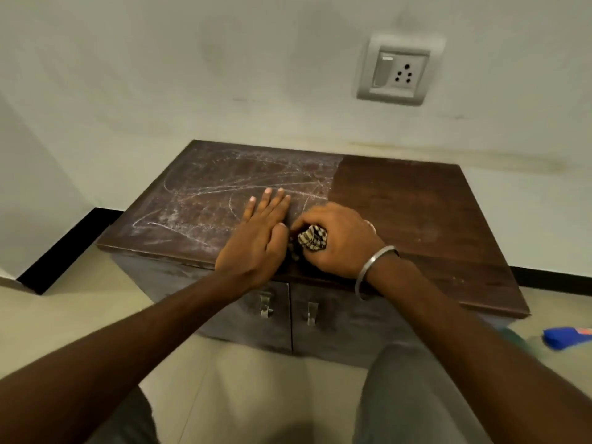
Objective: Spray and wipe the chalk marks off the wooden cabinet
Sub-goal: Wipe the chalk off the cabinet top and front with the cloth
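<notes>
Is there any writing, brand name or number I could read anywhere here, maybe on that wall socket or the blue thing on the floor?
None can be read.
Wall socket: no legible marking.
Blue item on the floor: a red patch, too blurred to read.
Chalk marks on the cabinet: scribbled lines, not letters.

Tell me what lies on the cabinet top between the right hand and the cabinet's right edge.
Nothing: in the head view, from the right hand to the cabinet edge is bare, clean dark wood.
</notes>
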